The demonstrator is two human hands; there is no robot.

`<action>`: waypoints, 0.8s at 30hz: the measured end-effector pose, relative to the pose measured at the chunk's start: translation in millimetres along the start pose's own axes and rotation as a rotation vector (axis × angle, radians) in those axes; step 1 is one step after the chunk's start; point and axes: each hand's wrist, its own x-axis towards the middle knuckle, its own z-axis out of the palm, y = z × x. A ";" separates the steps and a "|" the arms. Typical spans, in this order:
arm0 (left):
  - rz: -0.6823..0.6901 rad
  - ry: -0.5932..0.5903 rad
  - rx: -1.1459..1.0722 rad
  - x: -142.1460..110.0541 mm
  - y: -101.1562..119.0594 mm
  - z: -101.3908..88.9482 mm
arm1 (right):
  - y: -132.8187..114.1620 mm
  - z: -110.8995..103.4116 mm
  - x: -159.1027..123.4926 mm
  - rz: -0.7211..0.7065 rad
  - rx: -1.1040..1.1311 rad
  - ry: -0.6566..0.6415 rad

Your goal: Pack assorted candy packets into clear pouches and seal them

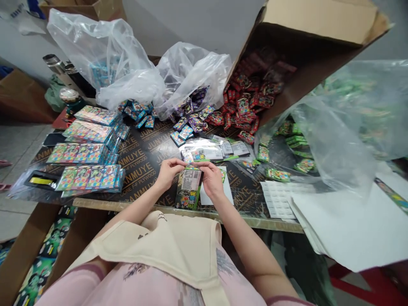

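Observation:
A flat black-and-green printed packet [189, 191] stands at the table's front edge, close to my body. My left hand [170, 172] pinches its top left corner between thumb and fingers. At the top right, my right hand [212, 178] closes on the same upper edge. A small light-coloured printed piece [187, 156] shows just beyond my fingertips; whether I touch it cannot be made out. Under my right hand lies a white sheet [225, 193], with a bit of green printing beside it. Just past my hands, more flat packets [205, 152] lie in a loose pile.
Stacks of colourful printed packs [87, 177] fill the left side. Blue boxes [140, 112], purple boxes [194, 112] and red boxes [244, 106] spill from plastic bags and a tipped carton [318, 21]. Green boxes [296, 142], a sticker sheet [282, 197] and white paper [350, 225] lie right.

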 end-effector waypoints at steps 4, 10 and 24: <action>0.143 -0.112 0.284 5.7 6.6 -6.4 | -2.9 -11.7 -7.4 -0.257 -0.194 -0.039; -0.050 -0.183 0.247 19.9 13.5 -7.9 | -5.8 -19.7 -2.8 -0.258 -0.327 -0.023; 0.271 -0.285 0.591 12.7 28.9 -6.5 | -29.5 -25.2 2.1 -0.222 -0.425 -0.209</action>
